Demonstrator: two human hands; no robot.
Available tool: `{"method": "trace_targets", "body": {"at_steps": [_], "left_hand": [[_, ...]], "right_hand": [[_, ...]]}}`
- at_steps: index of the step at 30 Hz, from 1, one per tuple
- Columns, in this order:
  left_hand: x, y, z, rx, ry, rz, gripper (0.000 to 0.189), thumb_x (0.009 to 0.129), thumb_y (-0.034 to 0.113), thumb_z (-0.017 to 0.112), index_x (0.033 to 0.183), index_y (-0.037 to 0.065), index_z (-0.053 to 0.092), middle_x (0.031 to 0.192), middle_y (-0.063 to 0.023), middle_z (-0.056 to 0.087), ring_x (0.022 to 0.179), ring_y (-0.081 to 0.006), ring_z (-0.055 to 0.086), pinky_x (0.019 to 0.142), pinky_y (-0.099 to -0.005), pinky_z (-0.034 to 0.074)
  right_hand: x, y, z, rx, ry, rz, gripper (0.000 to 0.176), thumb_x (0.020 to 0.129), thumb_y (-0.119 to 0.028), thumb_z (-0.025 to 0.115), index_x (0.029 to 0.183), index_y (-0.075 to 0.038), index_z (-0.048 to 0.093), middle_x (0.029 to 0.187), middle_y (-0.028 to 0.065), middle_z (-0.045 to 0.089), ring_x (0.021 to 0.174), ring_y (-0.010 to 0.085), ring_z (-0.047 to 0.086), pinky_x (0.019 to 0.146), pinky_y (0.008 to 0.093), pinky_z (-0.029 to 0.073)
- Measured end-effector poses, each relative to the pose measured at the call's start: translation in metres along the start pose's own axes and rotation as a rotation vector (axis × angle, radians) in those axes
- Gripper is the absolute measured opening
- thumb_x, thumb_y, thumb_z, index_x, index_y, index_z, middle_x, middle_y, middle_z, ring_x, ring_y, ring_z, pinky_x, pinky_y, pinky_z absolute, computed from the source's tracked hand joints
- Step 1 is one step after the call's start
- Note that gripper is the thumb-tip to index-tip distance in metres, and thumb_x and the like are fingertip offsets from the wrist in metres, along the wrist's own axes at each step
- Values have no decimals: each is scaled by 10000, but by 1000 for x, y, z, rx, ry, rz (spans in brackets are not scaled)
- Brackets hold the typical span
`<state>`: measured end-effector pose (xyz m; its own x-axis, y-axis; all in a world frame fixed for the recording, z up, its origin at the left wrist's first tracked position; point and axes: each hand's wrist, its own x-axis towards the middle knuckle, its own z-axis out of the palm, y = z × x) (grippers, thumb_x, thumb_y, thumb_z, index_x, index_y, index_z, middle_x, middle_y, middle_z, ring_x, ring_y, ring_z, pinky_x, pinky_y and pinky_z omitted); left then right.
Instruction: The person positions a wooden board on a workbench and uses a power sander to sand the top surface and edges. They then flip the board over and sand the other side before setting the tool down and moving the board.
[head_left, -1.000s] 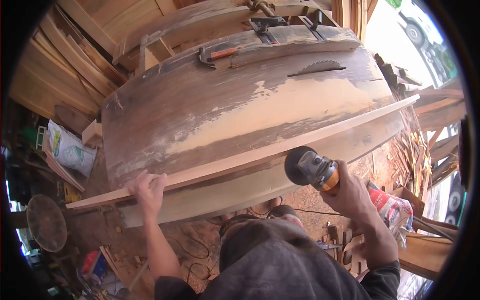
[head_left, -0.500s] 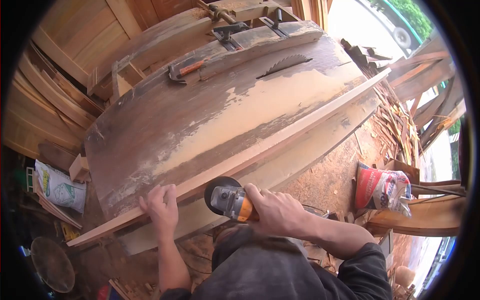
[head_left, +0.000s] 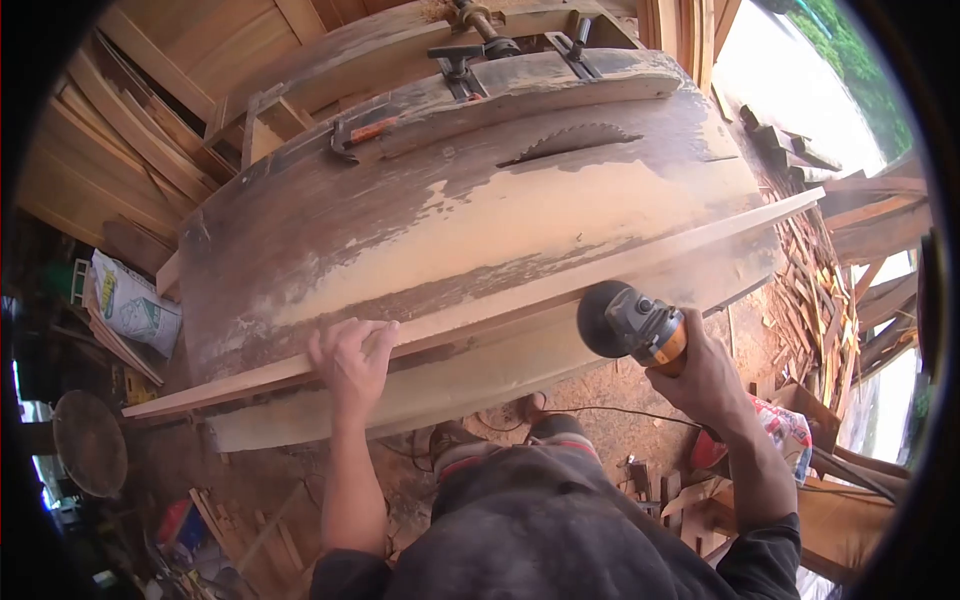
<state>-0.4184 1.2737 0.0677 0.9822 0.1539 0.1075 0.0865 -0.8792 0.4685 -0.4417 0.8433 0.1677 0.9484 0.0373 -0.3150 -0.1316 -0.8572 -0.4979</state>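
Observation:
A long, narrow wooden strip (head_left: 500,303) lies slantwise along the near side of a worn wooden saw table (head_left: 300,262), its ends reaching past the tabletop. My left hand (head_left: 352,362) is closed over the strip left of its middle, fingers on top. In my right hand (head_left: 702,378) is an angle grinder (head_left: 645,328) with an orange body, gripped around the handle. Its dark round disc (head_left: 602,318) is at the near edge of the strip, right of the middle. Pale dust hangs around the strip's right half.
A toothed circular saw blade (head_left: 578,143) stands up through the tabletop beyond the strip. Behind it, clamps (head_left: 458,72) hold a curved wooden fence (head_left: 540,100). An orange-handled tool (head_left: 368,132) lies nearby. A cord (head_left: 620,409) crosses the sawdust-covered floor; wood scraps (head_left: 805,285) are piled right.
My right hand has carried the grinder rightward and away from me along the strip. My left hand keeps its hold. The camera view has shifted, showing more of my legs.

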Motion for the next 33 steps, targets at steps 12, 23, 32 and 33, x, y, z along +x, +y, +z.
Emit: {"method": "trace_targets", "body": {"at_steps": [12, 23, 32, 33], "left_hand": [[-2, -18, 10, -1, 66, -12, 281, 986, 364, 718, 939, 104, 813, 1003, -93, 761, 1151, -268, 648, 1205, -574, 271], [-1, -11, 8, 6, 15, -55, 261, 967, 354, 735, 925, 107, 809, 978, -43, 764, 1206, -295, 639, 1241, -617, 206], [1, -13, 8, -16, -8, -74, 246, 935, 320, 746, 896, 81, 790, 975, -71, 760, 1231, -321, 646, 1253, -612, 167], [0, -12, 7, -21, -7, -81, 254, 937, 328, 744, 894, 82, 790, 970, -71, 759, 1231, -323, 647, 1250, -611, 171]], "right_hand": [[15, -118, 78, -70, -433, -255, 675, 895, -403, 810, 1292, -39, 402, 997, 300, 702, 913, 519, 712, 770, 602, 557], [14, -10, -5, -64, -225, -73, 670, 856, -306, 807, 1330, -27, 424, 1008, 302, 725, 947, 517, 711, 801, 581, 557], [33, 138, -101, -21, -31, -33, 607, 852, -207, 796, 1313, -30, 444, 982, 320, 723, 918, 534, 710, 783, 569, 566], [36, 156, -114, -21, -1, -42, 607, 849, -203, 800, 1311, -28, 446, 986, 317, 724, 929, 531, 711, 785, 564, 566]]}}
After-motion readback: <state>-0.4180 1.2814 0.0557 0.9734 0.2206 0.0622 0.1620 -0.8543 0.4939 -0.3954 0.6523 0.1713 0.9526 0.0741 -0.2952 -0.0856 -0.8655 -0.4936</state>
